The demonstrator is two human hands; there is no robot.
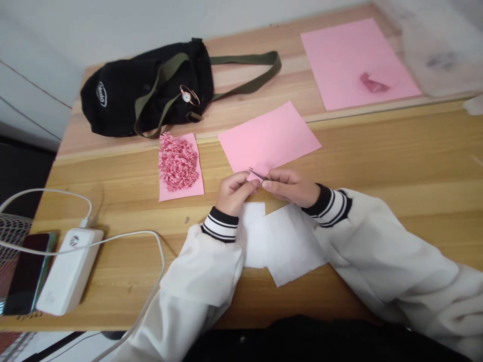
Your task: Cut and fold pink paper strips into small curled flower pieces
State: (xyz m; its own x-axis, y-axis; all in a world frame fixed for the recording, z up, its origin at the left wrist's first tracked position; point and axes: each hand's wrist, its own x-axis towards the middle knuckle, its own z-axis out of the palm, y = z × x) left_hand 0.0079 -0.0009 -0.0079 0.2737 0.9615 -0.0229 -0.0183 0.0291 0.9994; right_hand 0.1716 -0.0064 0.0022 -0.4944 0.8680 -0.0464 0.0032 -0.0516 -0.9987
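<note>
My left hand (236, 192) is closed, pinching a small piece of pink paper (253, 176) between thumb and fingers. My right hand (290, 186) grips a thin, dark, two-pronged metal tool (258, 174), its tips pointing left across the pink piece. Whether the tool is tweezers or small scissors I cannot tell. Both hands meet just in front of a larger pink sheet (269, 136). Under my wrists lie white paper sheets (290, 246). To the left, a heap of small curled pink paper bits (178, 163) rests on a pink card (177, 195).
A black bag (124, 95) with green straps and a wristwatch (186, 96) lies at the back. Another pink sheet (339, 60) bears a crumpled pink scrap (373, 83). At left are a white power bank (71, 271), a phone (28, 274) and a white cable (124, 234).
</note>
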